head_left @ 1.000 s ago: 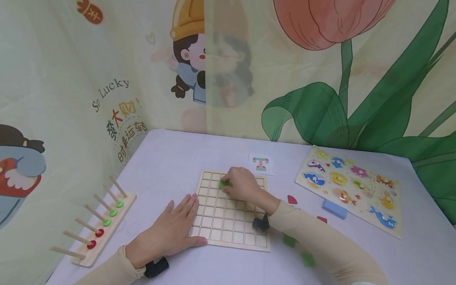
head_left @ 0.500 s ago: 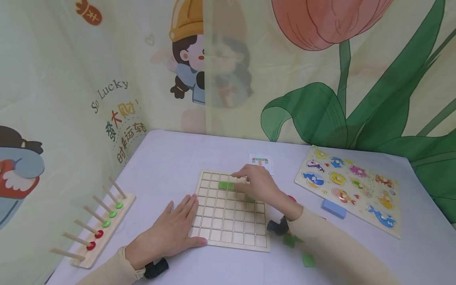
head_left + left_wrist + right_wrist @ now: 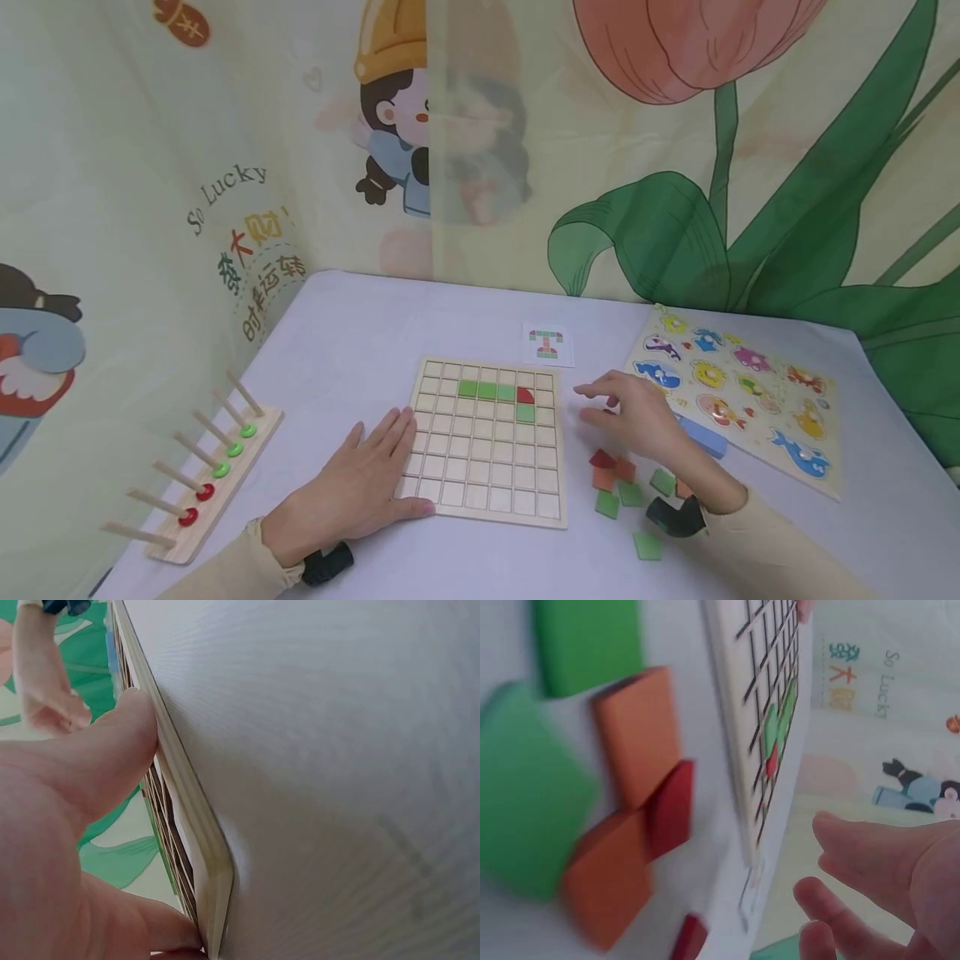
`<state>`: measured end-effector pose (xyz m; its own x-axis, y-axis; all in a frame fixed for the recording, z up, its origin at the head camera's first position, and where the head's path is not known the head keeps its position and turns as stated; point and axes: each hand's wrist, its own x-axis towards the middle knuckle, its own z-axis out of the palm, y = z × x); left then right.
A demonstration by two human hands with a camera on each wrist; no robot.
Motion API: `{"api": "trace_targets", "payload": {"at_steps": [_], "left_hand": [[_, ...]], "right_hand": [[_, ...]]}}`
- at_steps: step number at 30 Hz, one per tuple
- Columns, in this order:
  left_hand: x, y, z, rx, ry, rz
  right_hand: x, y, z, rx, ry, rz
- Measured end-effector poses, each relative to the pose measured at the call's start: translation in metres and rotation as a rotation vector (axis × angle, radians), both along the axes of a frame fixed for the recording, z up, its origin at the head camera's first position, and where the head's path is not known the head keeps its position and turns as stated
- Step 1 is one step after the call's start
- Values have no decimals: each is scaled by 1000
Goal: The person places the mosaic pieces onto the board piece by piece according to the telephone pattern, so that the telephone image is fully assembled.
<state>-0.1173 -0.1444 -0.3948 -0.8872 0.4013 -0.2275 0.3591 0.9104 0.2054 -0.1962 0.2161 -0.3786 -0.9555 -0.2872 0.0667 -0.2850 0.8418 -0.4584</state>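
Observation:
A wooden grid board (image 3: 480,450) lies mid-table in the head view. Near its top sit several green square tiles (image 3: 487,391) and a red quarter-round tile (image 3: 525,395). My left hand (image 3: 360,475) rests with straight fingers on the board's left edge; its thumb touches the front corner, and the left wrist view shows fingers (image 3: 120,746) against the board's side. Right of the board, my right hand (image 3: 633,412) hovers with loosely bent fingers and holds nothing. Below it lie loose green tiles (image 3: 607,504), orange tiles (image 3: 603,477) and a red tile (image 3: 602,458), also close up in the right wrist view.
A pattern card (image 3: 547,346) lies behind the board. To the right are a blue block (image 3: 702,436) and an animal picture puzzle (image 3: 738,392). A peg rack (image 3: 217,492) with green and red rings stands at the left. Printed cloth (image 3: 487,167) hangs behind the table.
My right hand has left the top of the board and moved right, above the loose tiles. It placed a green tile in the top row beside the others. My left hand stays put.

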Motion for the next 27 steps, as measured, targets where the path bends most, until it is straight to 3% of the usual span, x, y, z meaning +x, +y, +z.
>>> {"api": "trace_targets", "payload": {"at_steps": [8,11,17,24,27], "left_hand": [[0,-1,2,9,-1,3],[0,-1,2,3,1,7],[0,-2,1,8,2,7],[0,-2,1,8,3,-1],[0,-1,1,11,6,-6]], "right_hand": [[22,26,-10,-21,-143,-86],[25,32,-14,-13,-128,-83],[17,40,-18,20,-48,-87],[6,37,-21,58,-125,-96],[4,34,-24,73,-115,-87]]}}
